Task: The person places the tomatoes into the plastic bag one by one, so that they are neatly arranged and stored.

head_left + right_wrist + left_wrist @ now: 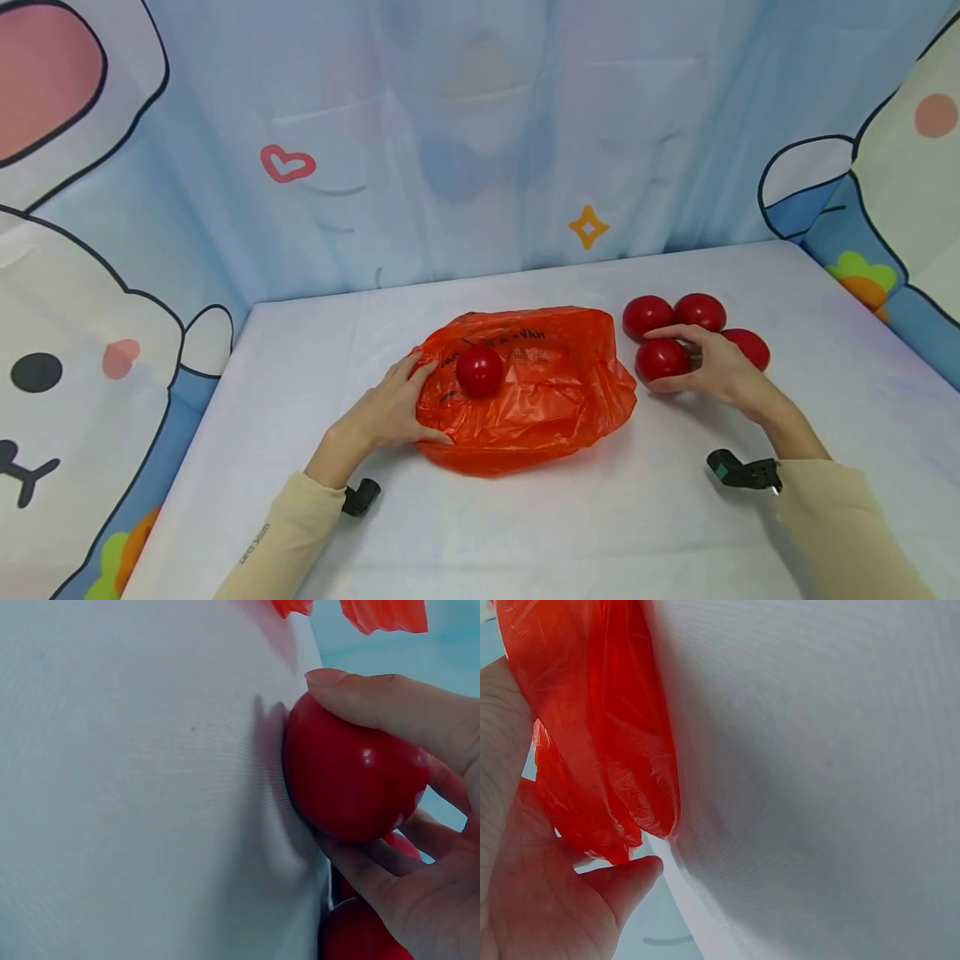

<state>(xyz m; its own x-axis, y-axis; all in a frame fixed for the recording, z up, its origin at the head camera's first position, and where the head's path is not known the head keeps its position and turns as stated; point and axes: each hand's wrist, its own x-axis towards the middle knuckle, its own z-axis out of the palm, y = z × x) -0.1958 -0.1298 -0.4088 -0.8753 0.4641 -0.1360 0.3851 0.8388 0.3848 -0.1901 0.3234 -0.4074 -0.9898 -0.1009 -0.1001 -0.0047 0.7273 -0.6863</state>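
An orange-red plastic bag (555,400) lies crumpled on the white table, with dark printing on its upper side. My left hand (393,404) holds its left end between thumb and fingers; in the left wrist view the bag's film (607,727) hangs across the hand. One glossy red ball (480,372) sits on the bag near its left end. To the right of the bag, my right hand (708,362) grips another red ball (356,769), thumb on one side and fingers on the other, low over the table.
Behind and beside my right hand lie more red balls: two at the back (648,317) and one to the right (747,347), close together. A blue cartoon-print curtain (480,167) stands behind the white table (525,525). A black wrist camera (742,471) sits below the right hand.
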